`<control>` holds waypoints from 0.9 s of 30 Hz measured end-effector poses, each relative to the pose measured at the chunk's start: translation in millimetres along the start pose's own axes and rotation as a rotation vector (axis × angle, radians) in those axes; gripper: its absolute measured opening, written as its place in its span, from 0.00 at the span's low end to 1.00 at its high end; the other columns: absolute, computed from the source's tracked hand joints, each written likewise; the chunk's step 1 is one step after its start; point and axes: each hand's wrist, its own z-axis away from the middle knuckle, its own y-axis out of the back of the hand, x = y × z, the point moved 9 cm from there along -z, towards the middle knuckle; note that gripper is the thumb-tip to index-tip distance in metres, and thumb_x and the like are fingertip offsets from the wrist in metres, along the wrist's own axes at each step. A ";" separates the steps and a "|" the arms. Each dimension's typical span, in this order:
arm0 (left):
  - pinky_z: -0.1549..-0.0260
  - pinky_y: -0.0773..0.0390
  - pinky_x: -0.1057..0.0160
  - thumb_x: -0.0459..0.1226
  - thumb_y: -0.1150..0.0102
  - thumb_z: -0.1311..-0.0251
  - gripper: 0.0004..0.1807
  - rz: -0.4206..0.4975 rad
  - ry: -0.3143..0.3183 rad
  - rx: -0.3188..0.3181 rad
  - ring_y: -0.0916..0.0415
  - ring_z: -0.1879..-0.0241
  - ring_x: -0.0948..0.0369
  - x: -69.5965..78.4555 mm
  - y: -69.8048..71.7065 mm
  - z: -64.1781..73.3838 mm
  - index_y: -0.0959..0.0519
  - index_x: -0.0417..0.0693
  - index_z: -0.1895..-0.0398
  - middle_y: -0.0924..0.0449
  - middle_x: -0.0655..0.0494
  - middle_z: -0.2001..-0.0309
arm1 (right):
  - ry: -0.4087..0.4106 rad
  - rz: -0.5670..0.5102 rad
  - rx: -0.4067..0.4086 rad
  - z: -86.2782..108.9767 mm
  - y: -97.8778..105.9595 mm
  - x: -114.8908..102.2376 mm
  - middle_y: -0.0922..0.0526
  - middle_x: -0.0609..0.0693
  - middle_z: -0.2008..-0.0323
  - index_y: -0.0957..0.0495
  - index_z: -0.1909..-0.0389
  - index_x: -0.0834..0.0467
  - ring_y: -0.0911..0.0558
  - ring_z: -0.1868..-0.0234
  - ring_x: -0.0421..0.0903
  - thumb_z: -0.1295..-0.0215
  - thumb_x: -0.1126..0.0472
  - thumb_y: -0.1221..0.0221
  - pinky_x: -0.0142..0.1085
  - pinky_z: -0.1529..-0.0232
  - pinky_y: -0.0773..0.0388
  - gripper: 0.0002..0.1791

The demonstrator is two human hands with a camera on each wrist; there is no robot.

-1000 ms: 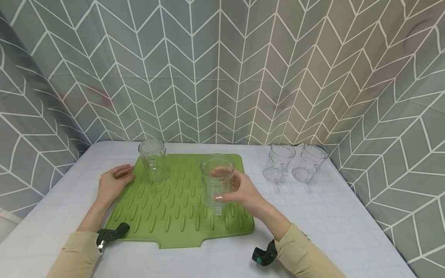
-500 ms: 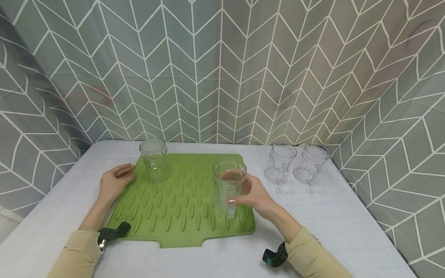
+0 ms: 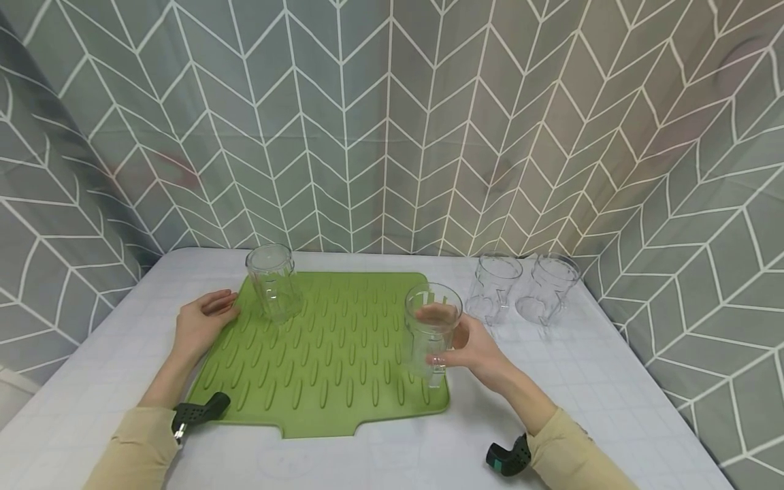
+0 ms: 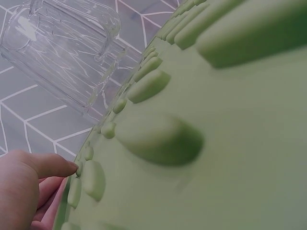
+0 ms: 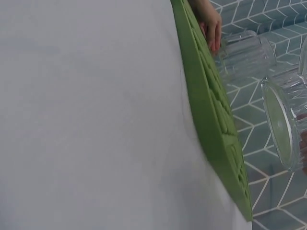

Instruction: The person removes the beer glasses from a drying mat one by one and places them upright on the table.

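The right hand [image 3: 479, 352] holds a clear mug [image 3: 422, 344] — its body between thumb and fingers — above the green mat [image 3: 318, 415].

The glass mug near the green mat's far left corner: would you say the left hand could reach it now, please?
Probably yes: the left hand touches the left edge of the green mat, close to the glass mug, and nothing visible stands between them.

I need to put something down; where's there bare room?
Free: the mat, between left mug and held mug; the table between right forearm and right curtain. Crowded: the back right, where two mugs stand close together.
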 end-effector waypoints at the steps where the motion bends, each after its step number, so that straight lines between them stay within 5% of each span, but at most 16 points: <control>1: 0.61 0.26 0.87 0.40 0.38 0.33 0.28 -0.002 0.001 0.000 0.27 0.57 0.82 0.0 -0.1 0.1 0.29 0.34 0.34 0.21 0.38 0.41 | 0.004 -0.001 0.000 2.1 2.6 0.5 0.23 0.48 0.36 0.33 0.32 0.63 0.27 0.33 0.42 0.47 0.69 0.30 0.31 0.30 0.35 0.40; 27: 0.60 0.26 0.88 0.40 0.38 0.33 0.29 0.007 -0.002 -0.010 0.32 0.61 0.88 -2.6 -1.4 -1.3 0.29 0.34 0.33 0.22 0.38 0.40 | 0.058 0.015 0.145 69.0 90.1 2.6 0.23 0.40 0.35 0.33 0.31 0.64 0.28 0.34 0.35 0.46 0.79 0.38 0.23 0.35 0.36 0.37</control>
